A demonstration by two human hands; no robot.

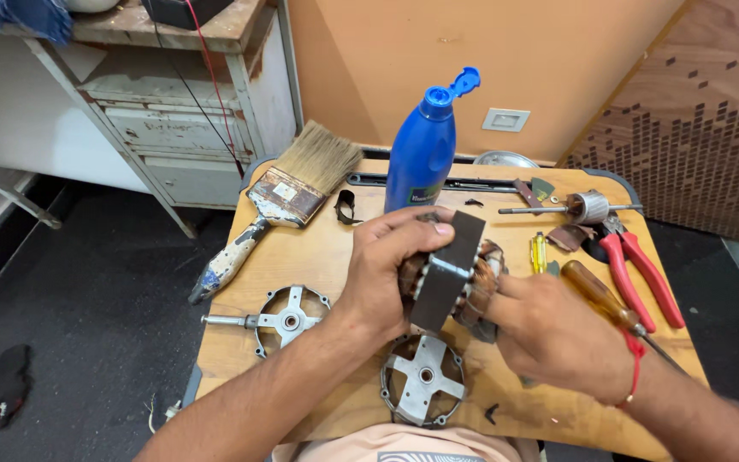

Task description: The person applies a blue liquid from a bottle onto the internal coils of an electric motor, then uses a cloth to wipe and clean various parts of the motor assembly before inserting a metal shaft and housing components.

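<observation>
Over the middle of a small wooden table point(301, 257) I hold a motor stator point(451, 274), a dark square iron core with copper windings. My left hand point(382, 274) grips its left side, thumb across the top edge. My right hand point(549, 334) holds its right side, fingers on the copper coil. A red thread is tied around my right wrist. Just below the stator a round metal end cover point(423, 379) with a cross-shaped hub lies flat on the table.
A second end cover with a shaft point(284, 319) lies at the left. A wide paintbrush point(280, 197), a blue bottle point(422, 150) with open cap, a rotor on a shaft point(588, 207), red-handled pliers point(639, 269), a wooden-handled screwdriver point(596, 295) and a small yellow tool point(539, 252) surround it. A worn cabinet point(173, 111) stands behind.
</observation>
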